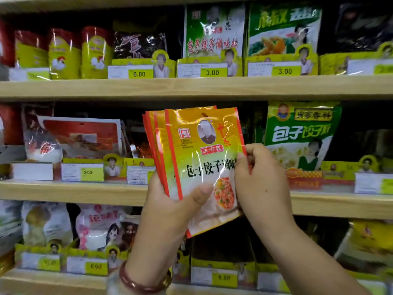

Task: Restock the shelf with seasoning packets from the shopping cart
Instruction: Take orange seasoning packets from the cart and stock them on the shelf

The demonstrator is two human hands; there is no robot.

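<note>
My left hand (170,207) gripped a fanned stack of glossy yellow-and-red foil seasoning packets (197,158), thumb pressed across the front one, held before the middle light wooden shelf (63,191). My right hand (261,182), at three o'clock of the stack, pinched the front packet's right edge. A green plastic dumpling-seasoning bag (302,133) stood on that shelf at two o'clock of the stack.

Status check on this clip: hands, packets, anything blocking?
Left hand grips fanned seasoning packets. Right hand pinches front packet's right edge. Packets held before middle shelf, none placed. Nothing blocking.
</note>
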